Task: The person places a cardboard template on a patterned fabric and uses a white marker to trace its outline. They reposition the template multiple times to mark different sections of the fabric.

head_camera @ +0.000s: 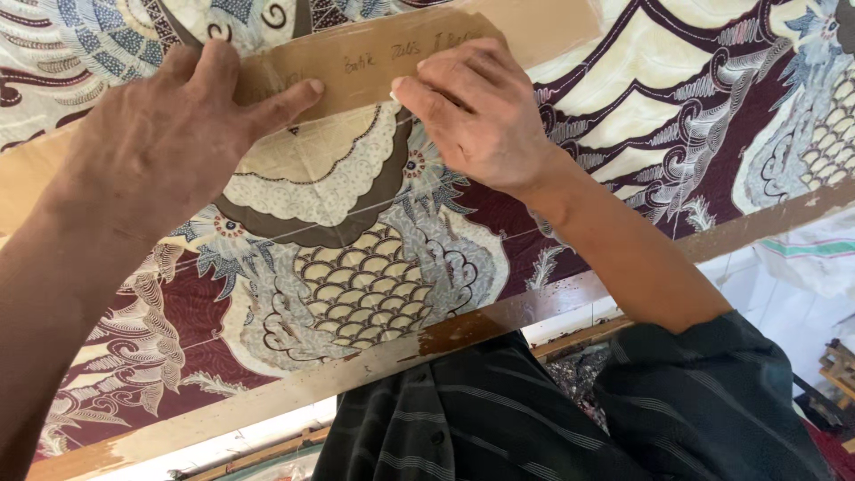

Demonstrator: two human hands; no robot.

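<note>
A patterned cloth in maroon, cream and grey lies spread over a table. On it rests a long brown cardboard pattern piece with handwriting. My left hand presses flat on the cardboard's left part, fingers spread. My right hand sits at the cardboard's lower edge, with a small white piece of chalk pinched between thumb and forefinger, its tip on the cloth. Faint straight chalk lines cross the cloth below the cardboard.
A worn wooden table edge runs diagonally below the cloth. My dark striped shirt fills the bottom middle. A white sack and floor clutter lie at the right.
</note>
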